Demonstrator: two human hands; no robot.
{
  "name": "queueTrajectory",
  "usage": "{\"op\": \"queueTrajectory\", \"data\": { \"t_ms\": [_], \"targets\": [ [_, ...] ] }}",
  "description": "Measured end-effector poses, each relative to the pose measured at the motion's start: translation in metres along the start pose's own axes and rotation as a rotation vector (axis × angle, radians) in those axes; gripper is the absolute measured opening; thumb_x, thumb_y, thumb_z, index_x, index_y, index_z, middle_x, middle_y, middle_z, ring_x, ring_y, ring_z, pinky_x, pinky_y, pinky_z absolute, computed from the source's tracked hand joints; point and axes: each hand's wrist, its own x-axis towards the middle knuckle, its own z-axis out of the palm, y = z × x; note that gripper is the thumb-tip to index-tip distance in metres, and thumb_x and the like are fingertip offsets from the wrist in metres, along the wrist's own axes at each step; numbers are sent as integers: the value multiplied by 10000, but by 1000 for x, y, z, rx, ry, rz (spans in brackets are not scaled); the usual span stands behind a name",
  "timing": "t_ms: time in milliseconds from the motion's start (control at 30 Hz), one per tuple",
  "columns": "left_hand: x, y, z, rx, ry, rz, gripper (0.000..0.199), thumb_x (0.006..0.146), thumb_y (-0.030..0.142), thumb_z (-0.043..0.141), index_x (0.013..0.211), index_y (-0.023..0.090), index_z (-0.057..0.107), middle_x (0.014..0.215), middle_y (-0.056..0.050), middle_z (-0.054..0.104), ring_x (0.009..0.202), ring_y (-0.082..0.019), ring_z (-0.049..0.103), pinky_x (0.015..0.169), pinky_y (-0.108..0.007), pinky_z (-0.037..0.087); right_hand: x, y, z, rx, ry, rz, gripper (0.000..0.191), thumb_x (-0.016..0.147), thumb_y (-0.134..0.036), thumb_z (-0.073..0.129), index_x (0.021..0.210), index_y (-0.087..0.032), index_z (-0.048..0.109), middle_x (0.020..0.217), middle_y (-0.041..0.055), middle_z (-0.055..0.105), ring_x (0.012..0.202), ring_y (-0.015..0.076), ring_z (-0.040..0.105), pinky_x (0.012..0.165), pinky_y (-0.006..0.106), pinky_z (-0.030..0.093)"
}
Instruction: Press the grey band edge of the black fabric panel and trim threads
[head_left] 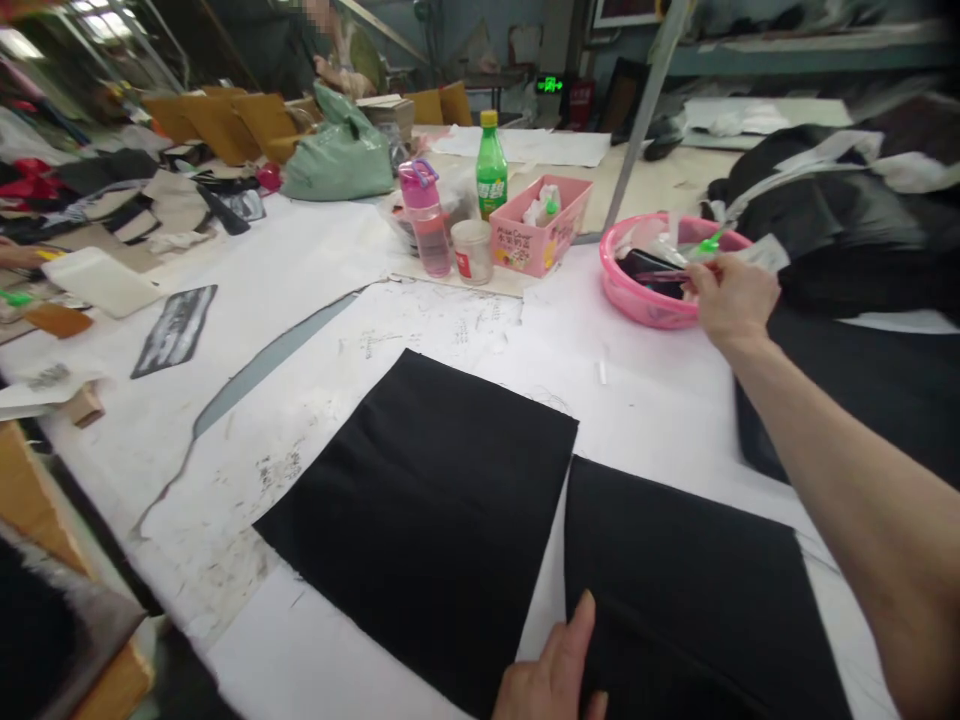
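Two black fabric pieces lie flat on the white-covered table. The left piece (427,490) is roughly rectangular, and the right piece (682,560) sits close beside it with a narrow gap between. My left hand (544,680) rests at the near edge of the right piece, fingers stretched out; its lower part is cut off by the frame. Reaching out to the far right, my right hand (735,295) is over the rim of a pink basin (652,312). Its fingers pinch a thin, pinkish, long item (660,275) whose kind is unclear. Inside the basin are a black object and a green-tipped item.
Behind stand a pink box (525,240), a green bottle (491,165), a pink water bottle (427,225) and a paper cup (472,255). Dark bundles (832,220) are heaped at right. Scraps and a brush (56,318) lie at left. A person (352,60) is at the back.
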Motion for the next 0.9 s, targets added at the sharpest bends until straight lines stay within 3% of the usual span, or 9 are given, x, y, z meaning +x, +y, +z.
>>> {"op": "queueTrajectory", "data": {
  "t_ms": [100,200,267,333,433,567,633,800,900],
  "targets": [
    [-2,-2,-19,-108,61,168,757,859,125,485,1534,212,154,1397,-117,535,1032,-223,679,812,-295,577,-48,9,-53,235,0,86,562,1036,-464,256,1237,24,450,1076,225,610,947,160,608,761,293,389],
    [-4,-4,-32,-73,198,231,640,957,216,426,1526,253,134,1430,-104,494,1125,-212,637,821,-291,574,-126,36,-123,394,-1,185,508,1039,-537,237,1129,-113,503,970,94,619,790,116,620,670,230,454],
    [-7,-5,-34,23,228,236,591,974,289,435,1514,262,197,1391,-104,512,1086,-234,652,743,-302,586,-191,57,-172,498,57,249,484,995,-630,333,978,-182,515,801,-2,564,670,96,566,573,195,445],
    [-11,-7,-34,144,218,233,538,980,315,438,1490,275,272,1288,-89,555,871,-196,701,596,-271,567,-263,78,-215,1002,102,402,356,870,-505,691,849,-196,516,725,-44,500,614,73,496,526,164,413],
    [-17,-8,-36,341,255,282,460,979,292,434,1435,260,388,1214,-85,559,735,-160,675,521,-255,526,-367,105,-254,1078,161,512,307,882,-425,697,800,-186,523,648,-61,406,533,59,396,455,150,370],
    [-20,1,-43,445,356,481,409,953,288,462,1344,176,507,1170,-136,555,1032,-278,601,812,-404,541,-473,129,-256,1329,316,756,255,855,-393,731,936,-194,593,710,-55,419,582,56,394,525,159,417],
    [-19,17,-45,452,367,560,371,941,273,486,1289,168,555,1153,-141,560,1072,-301,566,852,-440,513,-505,135,-245,1364,278,846,286,842,-371,745,1023,-201,604,746,-44,442,588,58,394,521,167,406],
    [-18,86,-40,454,300,729,331,895,141,533,1212,188,616,1125,-108,593,1092,-295,543,935,-484,460,-528,132,-224,1320,129,811,214,914,-403,648,991,-212,590,759,-26,460,619,87,416,556,206,399],
    [-16,125,-29,436,153,760,281,870,88,544,1111,180,656,1000,-79,615,951,-253,579,888,-469,489,-521,124,-221,1176,65,786,310,960,-490,540,862,-197,571,707,-17,474,621,112,448,557,230,399]
  ]
}}
